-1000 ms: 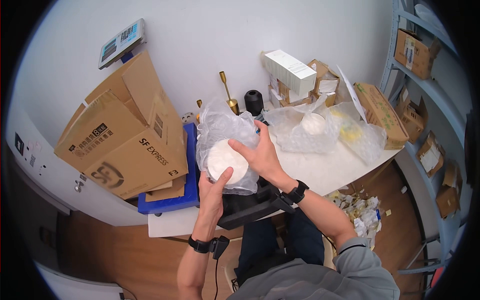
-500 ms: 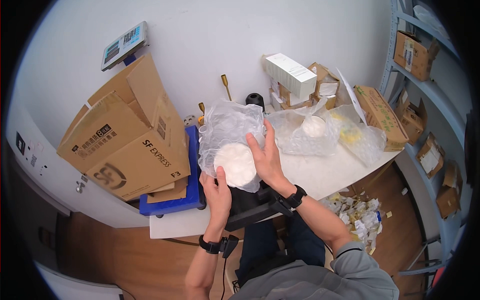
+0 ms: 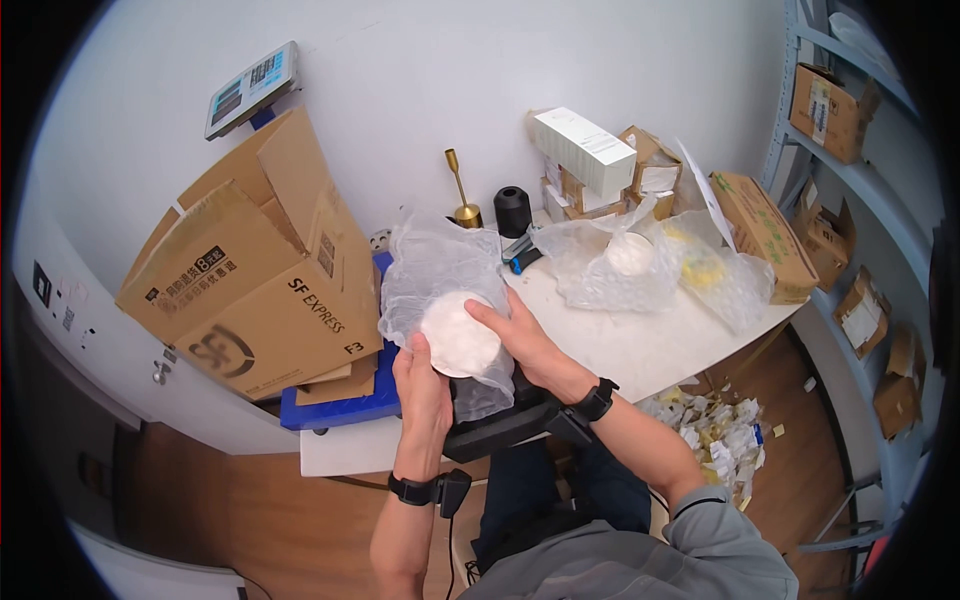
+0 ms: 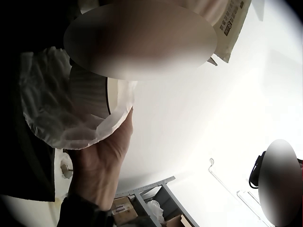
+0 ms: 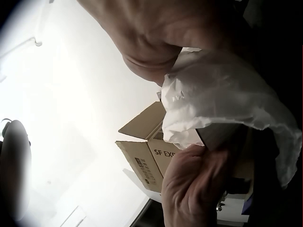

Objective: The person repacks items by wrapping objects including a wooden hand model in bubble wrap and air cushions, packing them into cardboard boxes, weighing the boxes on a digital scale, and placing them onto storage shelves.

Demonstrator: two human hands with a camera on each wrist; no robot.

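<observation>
A round white-topped object (image 3: 461, 335) is held between both hands over the table's near edge. Clear plastic wrap (image 3: 430, 262) surrounds it and spreads out beyond it. My left hand (image 3: 424, 393) grips its lower left side, thumb at the rim. On the right side my right hand (image 3: 533, 350) holds it, thumb on the top and fingers behind the plastic. In the left wrist view the object's ribbed side (image 4: 90, 90) shows inside the wrap (image 4: 47, 104). The right wrist view shows the wrap (image 5: 213, 90) draped between the hands; the fingertips underneath are hidden.
A large carton (image 3: 260, 320) stands on a blue scale (image 3: 345, 405) at left. Behind are a gold candlestick (image 3: 465, 213), a black holder (image 3: 512, 210) and stacked boxes (image 3: 590, 160). Wrapped items (image 3: 628, 254) lie right. A black tray (image 3: 490, 432) sits below my hands.
Compared with half a second ago, the wrapped object and both hands have shifted slightly left. The wrap now hangs lower on the near side, and the blue-and-black tool behind is uncovered.
</observation>
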